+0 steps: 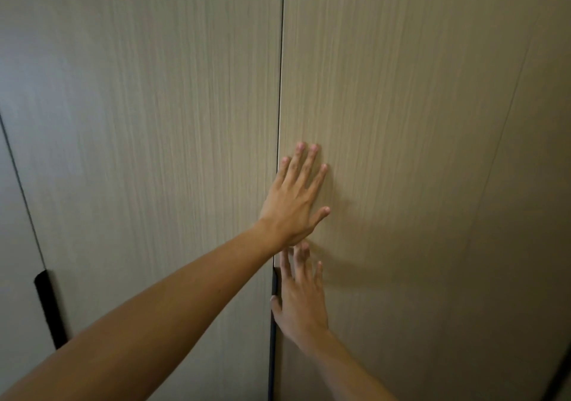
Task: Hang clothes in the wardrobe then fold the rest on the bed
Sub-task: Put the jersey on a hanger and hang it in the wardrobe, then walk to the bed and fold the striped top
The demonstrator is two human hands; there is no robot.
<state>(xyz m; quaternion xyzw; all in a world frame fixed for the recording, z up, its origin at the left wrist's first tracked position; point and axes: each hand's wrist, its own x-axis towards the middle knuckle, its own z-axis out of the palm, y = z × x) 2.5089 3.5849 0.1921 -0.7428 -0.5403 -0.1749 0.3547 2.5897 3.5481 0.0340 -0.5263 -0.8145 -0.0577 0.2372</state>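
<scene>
- My left hand (292, 202) is flat and wide open, with its fingers (312, 159) spread out and holding nothing.
- It presses on the tall light-brown wooden wardrobe door (417, 122), just right of the thin dark gap (281, 60) between the doors.
- My right hand (301, 301) is open too, with its fingers (299, 258) pointing up, and it holds nothing.
- It lies flat on the same door, just under my left hand.
- My right thumb sits at the door's edge, touching the long black strip handle (273, 323) that runs down the gap.
- My bare left arm (148, 323) reaches across the other light-brown wooden door (154, 107) on the left.
- Both of these doors look shut.
- Far left, there is another thin gap and a short black handle (51, 308) on it.
- I cannot see any clothes from here.
</scene>
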